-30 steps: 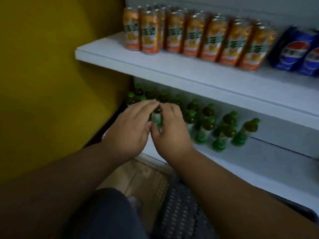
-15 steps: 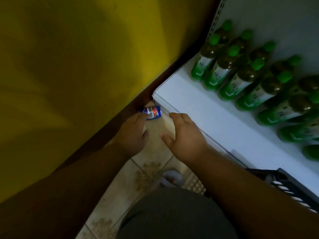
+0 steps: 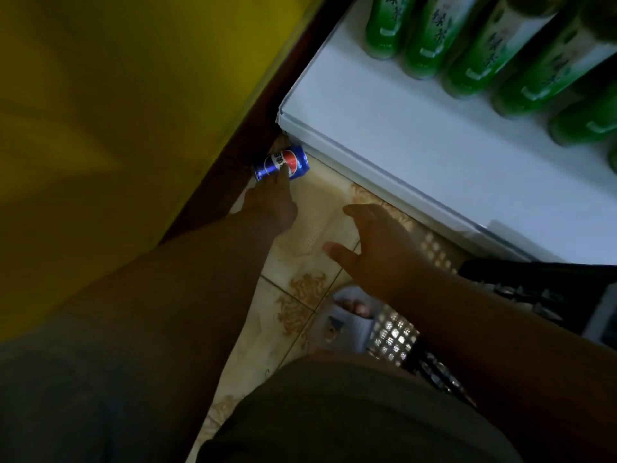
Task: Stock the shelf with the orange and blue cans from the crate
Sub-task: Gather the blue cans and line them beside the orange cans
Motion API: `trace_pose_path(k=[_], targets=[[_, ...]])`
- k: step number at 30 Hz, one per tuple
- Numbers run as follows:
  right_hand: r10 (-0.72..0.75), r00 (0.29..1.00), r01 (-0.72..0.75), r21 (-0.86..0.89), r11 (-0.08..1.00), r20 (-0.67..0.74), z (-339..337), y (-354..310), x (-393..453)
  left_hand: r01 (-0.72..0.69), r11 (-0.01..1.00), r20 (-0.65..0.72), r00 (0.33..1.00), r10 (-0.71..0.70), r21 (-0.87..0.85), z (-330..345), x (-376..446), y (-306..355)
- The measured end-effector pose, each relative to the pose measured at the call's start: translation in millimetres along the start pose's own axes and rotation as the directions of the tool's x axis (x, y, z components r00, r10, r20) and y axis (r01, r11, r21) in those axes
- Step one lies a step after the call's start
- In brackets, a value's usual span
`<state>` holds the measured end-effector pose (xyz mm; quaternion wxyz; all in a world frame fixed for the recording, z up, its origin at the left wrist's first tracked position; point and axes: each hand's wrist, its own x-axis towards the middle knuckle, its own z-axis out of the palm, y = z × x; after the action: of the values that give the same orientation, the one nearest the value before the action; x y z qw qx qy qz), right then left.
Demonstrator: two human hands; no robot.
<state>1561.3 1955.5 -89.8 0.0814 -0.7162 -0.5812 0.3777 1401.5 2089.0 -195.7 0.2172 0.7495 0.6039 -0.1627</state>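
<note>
Blue can (image 3: 281,163) is on its side on the floor tiles (image 3: 302,285), far-left, wedged in the corner between the dark skirting under the yellow wall (image 3: 133,95) and the corner of the bottom shelf (image 3: 400,128). Not in the crate, not on a shelf.

Change vs a second ago: the view has dropped from the shelves, where both hands were at the green bottles (image 3: 467,45), down to the floor. Left hand (image 3: 272,203) has closed in on the can; one extended fingertip now touches its near side. Not wrapped round it, no grip yet.

Right hand (image 3: 374,242) has moved nearer and right, hovers over the tiles with fingers spread and relaxed, holding nothing.

Dark crate (image 3: 534,289) is at right edge, under the right forearm, contents not visible.

Read: this is a stray-can recovery, not stocking progress. Can likely rolls if nudged; next needs fingers round it before lifting. Risk: pushing it deeper into the corner gap.
</note>
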Motion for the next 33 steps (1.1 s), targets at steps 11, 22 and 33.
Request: trace_pose_path(k=[11, 22, 33], targets=[[-0.022, 0.999, 0.024, -0.042, 0.999, 0.047, 8.4, -8.6, 12.6, -0.009, 1.0, -0.097, 0.995, 0.01, 0.004, 4.2, 16.9, -13.9], [-0.014, 0.999, 0.015, -0.022, 1.0, 0.045, 14.1, -11.8, 14.8, 0.027, 0.997, -0.199, 0.98, -0.011, 0.077, 28.4, -5.1, -15.3], [-0.004, 1.0, 0.004, 0.014, 1.0, -0.014, 12.5, -3.4, 7.8, 0.03, 0.999, 0.029, 0.999, -0.031, 0.04, 35.6, -3.0, 6.2]])
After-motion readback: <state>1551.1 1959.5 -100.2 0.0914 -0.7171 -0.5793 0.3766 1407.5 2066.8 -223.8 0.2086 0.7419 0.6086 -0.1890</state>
